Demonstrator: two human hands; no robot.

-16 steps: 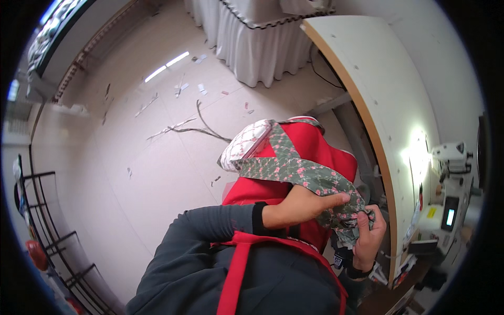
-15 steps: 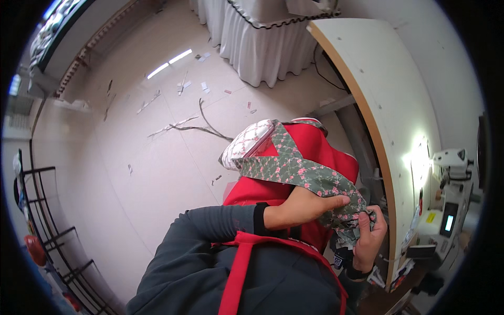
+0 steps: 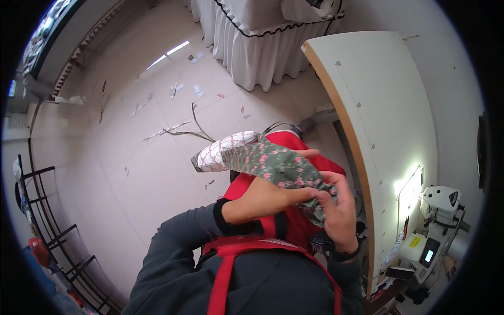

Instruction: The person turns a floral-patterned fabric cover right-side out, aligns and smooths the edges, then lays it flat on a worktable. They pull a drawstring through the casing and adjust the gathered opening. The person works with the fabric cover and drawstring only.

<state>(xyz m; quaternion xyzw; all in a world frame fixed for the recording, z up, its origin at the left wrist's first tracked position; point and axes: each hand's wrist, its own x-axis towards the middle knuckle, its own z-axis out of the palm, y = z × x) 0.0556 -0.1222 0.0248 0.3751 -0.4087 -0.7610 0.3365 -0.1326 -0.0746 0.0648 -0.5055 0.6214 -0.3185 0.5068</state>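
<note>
Above my lap, both hands hold a dark green floral fabric piece (image 3: 281, 164) with pink blossoms. My left hand (image 3: 265, 199) lies along its near edge, thumb pressed on top and other fingers partly under the cloth. My right hand (image 3: 340, 212) pinches the gathered, crumpled end of the fabric between thumb and fingers, close to the left thumb. From the far left end of the green cloth extends a white quilted fabric part (image 3: 226, 149) with a pinkish lattice pattern. Beneath it all lies my red apron (image 3: 247, 186).
To my right stands a white table (image 3: 378, 105) with a wooden edge, and on it a sewing machine (image 3: 438, 202) beside a bright lamp (image 3: 409, 197). A white-skirted table (image 3: 262, 58) is ahead. Fabric strips (image 3: 184, 131) and scraps litter the floor; a black metal rack (image 3: 52, 210) stands left.
Both hands have moved left and up with the fabric, away from the table edge. The green cloth now lies flatter, and the white quilted part has swung further left.
</note>
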